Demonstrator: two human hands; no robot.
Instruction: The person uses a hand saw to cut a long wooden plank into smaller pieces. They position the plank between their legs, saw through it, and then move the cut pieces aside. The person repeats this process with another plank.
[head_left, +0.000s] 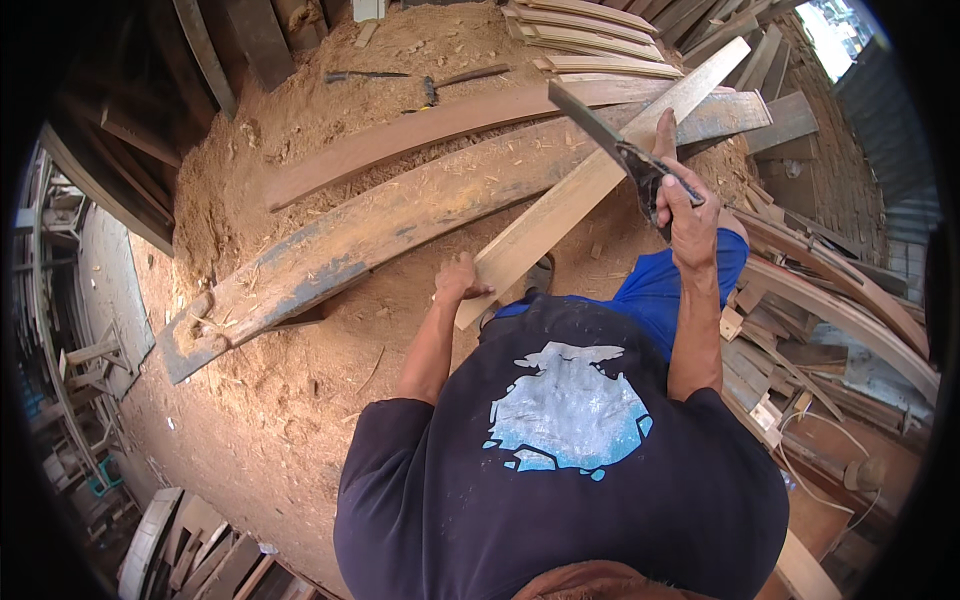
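A long, pale wooden board (560, 210) runs slantwise from near my body up to the far right, resting across a weathered beam. At its near end my left hand (462, 278) grips the board's edge. My right hand (690, 215) is closed around the black handle of a hand saw (590, 120), its index finger stretched out over the board. The saw's blade points to the far left and crosses above the board; whether its teeth touch the wood cannot be seen.
The thick, paint-stained beam (420, 220) lies on sawdust, with a reddish plank (400, 140) behind it. A hammer (432, 92) and a dark, narrow tool (365, 75) lie beyond. Curved slats (590, 35) are stacked at the back; scrap wood (800, 350) and a cord (822, 415) are at right.
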